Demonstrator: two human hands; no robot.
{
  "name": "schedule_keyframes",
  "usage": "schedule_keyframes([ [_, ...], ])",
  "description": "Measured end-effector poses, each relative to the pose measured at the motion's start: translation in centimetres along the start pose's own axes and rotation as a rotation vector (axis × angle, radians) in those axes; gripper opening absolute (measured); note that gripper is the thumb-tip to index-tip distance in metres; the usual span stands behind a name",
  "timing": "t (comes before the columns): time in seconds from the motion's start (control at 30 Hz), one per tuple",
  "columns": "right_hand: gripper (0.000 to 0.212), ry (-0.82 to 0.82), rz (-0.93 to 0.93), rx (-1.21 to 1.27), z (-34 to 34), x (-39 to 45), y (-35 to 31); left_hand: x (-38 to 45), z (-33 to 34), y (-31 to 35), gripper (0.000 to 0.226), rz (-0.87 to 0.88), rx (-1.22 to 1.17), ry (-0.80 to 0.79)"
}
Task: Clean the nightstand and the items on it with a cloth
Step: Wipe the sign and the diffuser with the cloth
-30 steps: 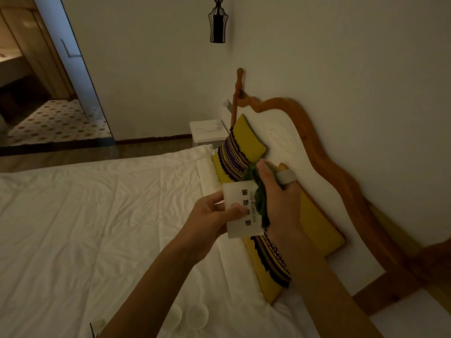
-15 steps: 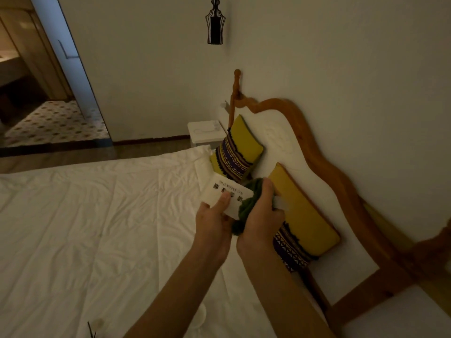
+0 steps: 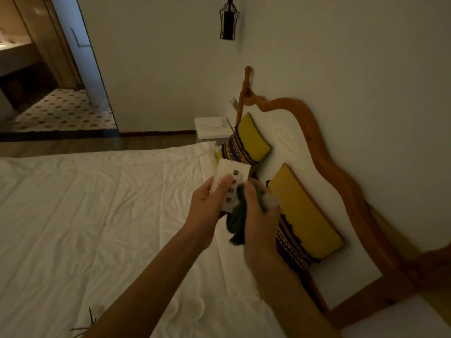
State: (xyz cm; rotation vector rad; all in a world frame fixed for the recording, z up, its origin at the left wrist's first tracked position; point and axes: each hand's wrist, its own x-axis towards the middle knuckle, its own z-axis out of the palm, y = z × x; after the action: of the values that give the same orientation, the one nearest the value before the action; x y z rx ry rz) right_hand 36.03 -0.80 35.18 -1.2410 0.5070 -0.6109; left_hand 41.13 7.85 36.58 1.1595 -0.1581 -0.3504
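- White card [image 3: 230, 178]: a flat rectangular sign with a column of small dark printed marks down its face, too small to read. Held in the air above the white bed [image 3: 97, 215], near the pillow end.
- Left hand [image 3: 207, 211]: fingers closed round the card's lower left part, thumb pressed on its face beside the printed marks. Forearm bare.
- Dark green cloth [image 3: 238, 219]: bunched and hanging just right of the card, touching the card's lower right edge; its loose end droops below the card.
- Right hand [image 3: 260, 215]: closed on the cloth, thumb on top of the wad. A pale wrap or band sits on one finger [image 3: 271, 200]; blurred, so its kind cannot be told.
- Two yellow cushions with purple patterned bands: the far cushion [image 3: 251, 142] just beyond the card, the near cushion [image 3: 307, 215] to the card's right, partly behind the right hand. Both lean on the headboard.
- Headboard [image 3: 324, 152]: curved orange-brown wooden frame with a white padded panel, right of the card against the wall.
- White nightstand [image 3: 212, 129]: well beyond the card, past the far cushion at the bed's far corner; a thin pale cord lies on its top.
- Black wall lamp [image 3: 229, 21]: high on the wall above the nightstand.
- Small white cups [image 3: 192, 306]: on the bed, well below the card between the forearms.
- Doorway [image 3: 48, 76]: far left of the card, opening on a patterned tile floor.
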Motion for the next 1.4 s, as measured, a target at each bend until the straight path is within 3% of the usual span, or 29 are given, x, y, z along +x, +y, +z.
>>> schedule_keyframes([
  [0.17, 0.011, 0.196, 0.143, 0.078, 1.2, -2.4, 3.8, -0.4, -1.7, -0.4, 0.026, 0.018, 0.339, -0.193],
  [0.37, 0.019, 0.262, 0.271, 0.143, 1.8, -1.7, 5.2, -1.2, -4.8, -0.6, 0.027, -0.103, 0.385, -0.267],
  [0.6, 0.059, 0.270, 0.302, 0.075, 2.2, 0.4, 6.1, -3.0, -11.4, -1.7, 0.034, -0.228, 0.480, -0.309],
  [0.77, 0.017, 0.200, 0.335, -0.082, 2.4, -1.1, 9.9, -4.8, -18.4, -6.5, 0.029, -0.349, 0.433, -0.075],
  [0.9, 0.025, 0.110, 0.485, -0.245, 2.0, -4.6, 16.0, -5.1, -26.0, -11.6, 0.024, -0.403, 0.574, 0.239],
  [1.03, 0.032, 0.044, 0.602, -0.312, 2.4, -6.7, 21.6, -4.7, -32.3, -17.1, 0.026, -0.449, 0.978, 0.494],
  [1.2, 0.019, -0.030, 0.582, -0.430, 4.2, -6.1, 28.0, -4.8, -36.6, -25.5, 0.029, -0.543, 1.319, 0.301],
  [1.4, 0.011, -0.140, 0.567, -0.517, 5.2, -3.8, 35.9, -4.0, -41.0, -33.7, 0.041, -0.621, 1.508, 0.140],
])
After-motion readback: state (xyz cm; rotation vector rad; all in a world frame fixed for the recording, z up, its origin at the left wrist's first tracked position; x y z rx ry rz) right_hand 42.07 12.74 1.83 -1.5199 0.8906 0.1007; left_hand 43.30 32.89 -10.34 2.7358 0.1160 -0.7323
